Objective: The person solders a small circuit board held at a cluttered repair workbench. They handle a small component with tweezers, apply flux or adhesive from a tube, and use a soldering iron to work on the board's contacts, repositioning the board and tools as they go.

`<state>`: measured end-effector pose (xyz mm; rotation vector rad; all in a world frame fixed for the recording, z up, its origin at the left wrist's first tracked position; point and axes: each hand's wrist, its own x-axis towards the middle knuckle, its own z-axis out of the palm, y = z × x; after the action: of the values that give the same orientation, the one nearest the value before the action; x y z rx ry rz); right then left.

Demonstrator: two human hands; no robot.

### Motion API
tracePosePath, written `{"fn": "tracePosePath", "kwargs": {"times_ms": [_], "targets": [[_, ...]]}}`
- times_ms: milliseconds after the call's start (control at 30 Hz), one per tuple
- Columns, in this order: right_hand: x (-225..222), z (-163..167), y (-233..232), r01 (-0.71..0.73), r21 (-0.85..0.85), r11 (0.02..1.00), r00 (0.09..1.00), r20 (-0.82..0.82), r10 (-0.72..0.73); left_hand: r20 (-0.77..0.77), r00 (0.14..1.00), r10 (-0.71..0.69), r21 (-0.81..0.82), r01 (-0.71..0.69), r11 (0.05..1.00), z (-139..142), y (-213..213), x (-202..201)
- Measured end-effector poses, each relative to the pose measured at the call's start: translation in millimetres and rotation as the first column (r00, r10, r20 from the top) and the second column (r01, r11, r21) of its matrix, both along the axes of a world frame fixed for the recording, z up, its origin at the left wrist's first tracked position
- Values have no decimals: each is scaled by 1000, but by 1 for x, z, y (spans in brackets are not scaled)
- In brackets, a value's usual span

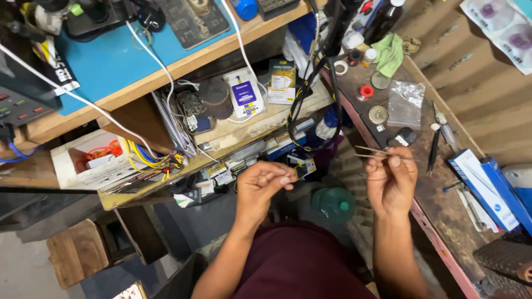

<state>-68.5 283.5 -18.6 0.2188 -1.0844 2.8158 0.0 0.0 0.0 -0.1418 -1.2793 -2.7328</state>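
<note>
I hold my left hand [260, 185] out over my lap, fingers curled shut around a small dark part [299, 171] that pokes out at the fingertips; it is too small for me to tell what it is. My right hand [390, 182] is raised beside it, thumb and forefinger pinched on a pair of thin metal tweezers [382, 153], whose tips point left, toward the part but well short of it.

As I judge it, the work is at an early stage: part and tool are both picked up and the tips have not met the part yet, so the fine handling is left to do. Both forearms rise from below, wrists bent inward, hands apart. The cluttered workbench [438, 194] runs along my right, and a green bottle [333, 204] stands on the floor between my hands.
</note>
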Motion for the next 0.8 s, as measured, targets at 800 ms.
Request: {"fn": "tracePosePath", "kwargs": {"times_ms": [800], "targets": [[-118,-45,97,346,906,242,929,-295,-224,358,913,197,-25,-201,979,-84,33,20]]}}
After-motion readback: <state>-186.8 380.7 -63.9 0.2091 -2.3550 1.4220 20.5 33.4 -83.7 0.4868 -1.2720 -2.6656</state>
